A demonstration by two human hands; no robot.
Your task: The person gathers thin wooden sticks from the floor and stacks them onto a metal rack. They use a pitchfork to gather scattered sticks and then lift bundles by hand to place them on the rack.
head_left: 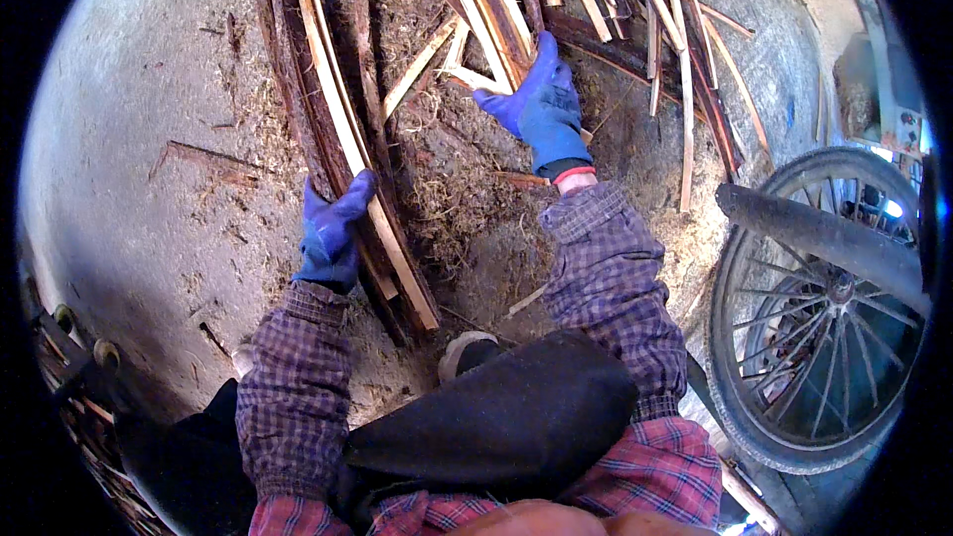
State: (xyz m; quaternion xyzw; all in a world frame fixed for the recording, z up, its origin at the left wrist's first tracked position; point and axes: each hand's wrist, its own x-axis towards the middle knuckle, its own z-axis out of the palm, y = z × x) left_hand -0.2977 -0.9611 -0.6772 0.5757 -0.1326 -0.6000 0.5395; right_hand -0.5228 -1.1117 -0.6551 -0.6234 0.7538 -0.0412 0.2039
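My left hand (pixel 333 233), in a blue and purple work glove, grips a bundle of long wooden strips (pixel 336 104), thumb across the top. Pale sawn wood and dark brown bark show on these strips, which run from near my feet toward the far left. Farther off, my right hand (pixel 544 109), gloved alike, is closed about the near end of a second bundle of strips (pixel 486 10), with its thumb on the left and fingers on the right. The undersides of both bundles are hidden.
More loose wooden strips (pixel 685 89) lie spread at the far right. Bark crumbs and shavings (pixel 447 208) litter the concrete floor (pixel 149 139). A spoked wheel (pixel 759 377) with a curved mudguard (pixel 824 238) stands at the right. Dark woven basketwork shows at the lower left.
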